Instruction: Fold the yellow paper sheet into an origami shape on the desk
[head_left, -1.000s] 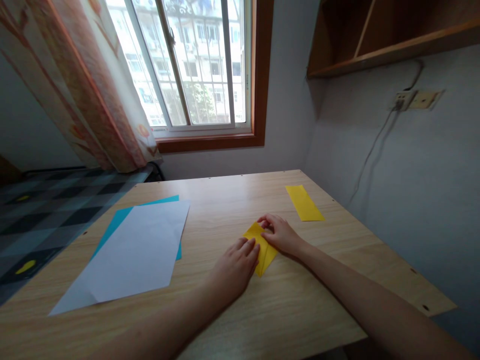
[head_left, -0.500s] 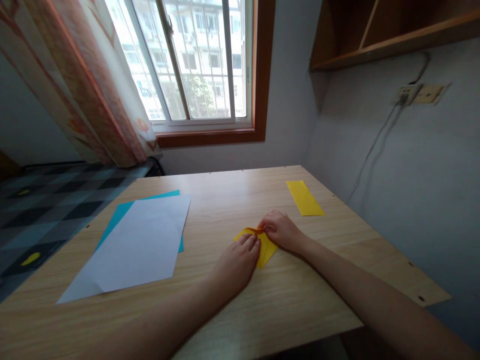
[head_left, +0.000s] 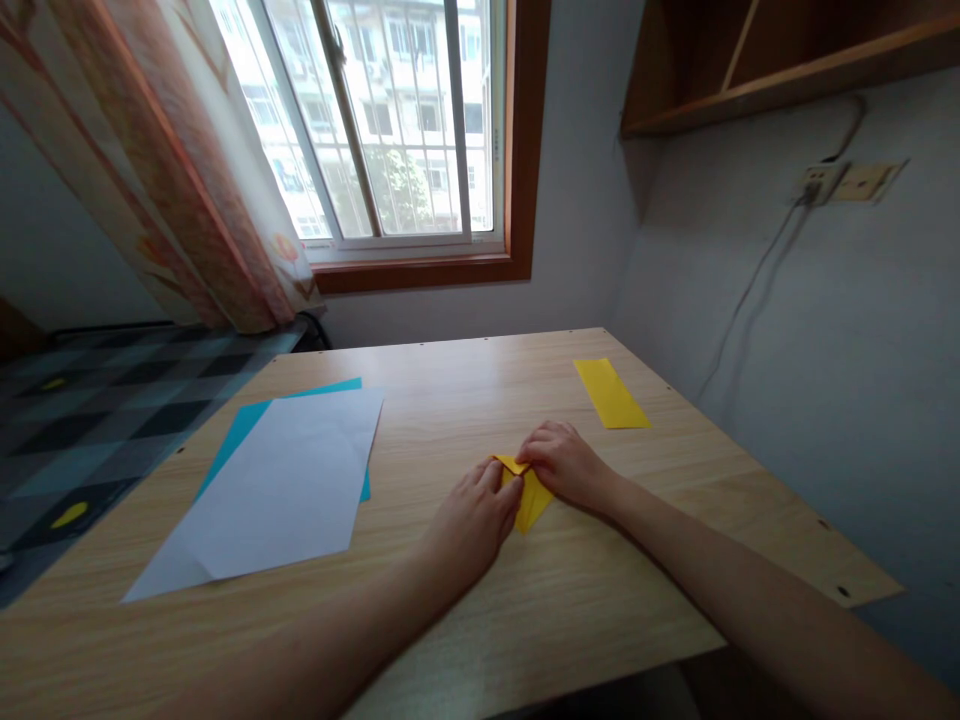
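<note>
A small piece of folded yellow paper (head_left: 534, 502) lies on the wooden table, its lower end coming to a point. Its far edge is turned over as a flap toward me. On the left side of the paper, my left hand (head_left: 480, 505) has its fingers closed on the folded edge. My right hand (head_left: 566, 462) pinches the flap from the right, fingertips close to the left thumb. Both hands cover the sides of the paper, so its full outline is hidden.
A yellow paper strip (head_left: 611, 394) lies toward the table's far right. At left, a white sheet (head_left: 277, 490) overlaps a turquoise sheet (head_left: 234, 440). The table (head_left: 442, 400) has a wall with a cable (head_left: 750, 285) on its right and a checked bed (head_left: 82, 430) on its left.
The paper's far edge, raised and curled before, now lies folded down toward me. My left fingers have shifted slightly up and left over its left side; my right hand has barely moved.
</note>
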